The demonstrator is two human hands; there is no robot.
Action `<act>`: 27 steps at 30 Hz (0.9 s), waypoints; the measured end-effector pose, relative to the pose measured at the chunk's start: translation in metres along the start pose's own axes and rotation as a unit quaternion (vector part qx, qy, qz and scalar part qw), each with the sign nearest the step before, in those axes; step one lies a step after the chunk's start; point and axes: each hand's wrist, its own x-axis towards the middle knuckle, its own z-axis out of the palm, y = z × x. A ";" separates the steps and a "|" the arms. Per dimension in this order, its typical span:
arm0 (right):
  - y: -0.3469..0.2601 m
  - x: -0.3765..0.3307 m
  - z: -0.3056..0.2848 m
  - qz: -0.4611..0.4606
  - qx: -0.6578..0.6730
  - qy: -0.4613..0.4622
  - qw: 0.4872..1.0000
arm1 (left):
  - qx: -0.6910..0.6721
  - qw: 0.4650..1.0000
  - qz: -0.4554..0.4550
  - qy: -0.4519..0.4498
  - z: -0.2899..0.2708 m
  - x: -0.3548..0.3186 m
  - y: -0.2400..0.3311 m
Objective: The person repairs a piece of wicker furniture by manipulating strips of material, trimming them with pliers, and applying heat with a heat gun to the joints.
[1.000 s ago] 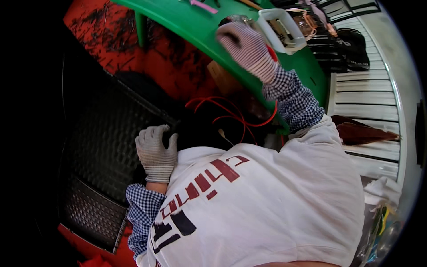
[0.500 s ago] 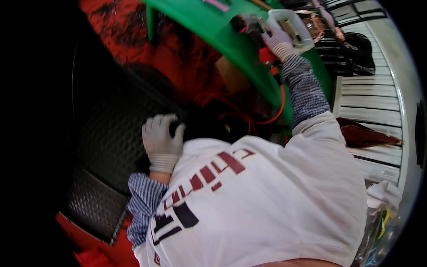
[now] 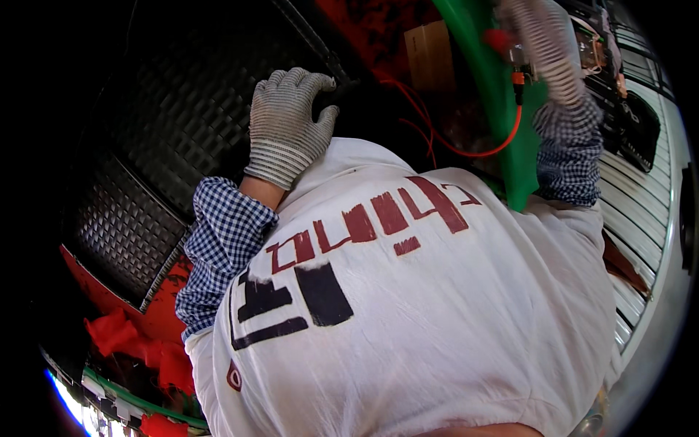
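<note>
Glove [image 3: 282, 160] of ribbed knit covers left hand [image 3: 290, 120] beside woven chair [image 3: 175, 138].

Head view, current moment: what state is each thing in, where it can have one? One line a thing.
Left hand: gloved, open, thumb apart from the fingers.
Right hand: gloved, blurred; grip unclear.
Red cord: slack, curved, joined to an orange-and-black connector.
Red cloth: crumpled.
Left sleeve: checked, gathered in folds.
White shirt: creased.
</note>
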 end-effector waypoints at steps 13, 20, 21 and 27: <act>-0.003 -0.032 0.115 -0.203 -0.303 -0.205 0.908 | 0.056 0.996 -0.060 0.020 0.002 -0.010 0.002; -0.010 -0.030 0.111 -0.200 -0.295 -0.234 0.904 | 0.058 0.997 -0.052 0.014 0.002 -0.011 0.002; -0.007 -0.030 0.112 -0.211 -0.291 -0.220 0.907 | 0.060 0.997 -0.053 0.013 0.002 -0.010 0.003; -0.027 -0.025 0.106 -0.187 -0.323 -0.252 0.893 | 0.055 0.997 -0.053 0.017 0.004 -0.011 0.002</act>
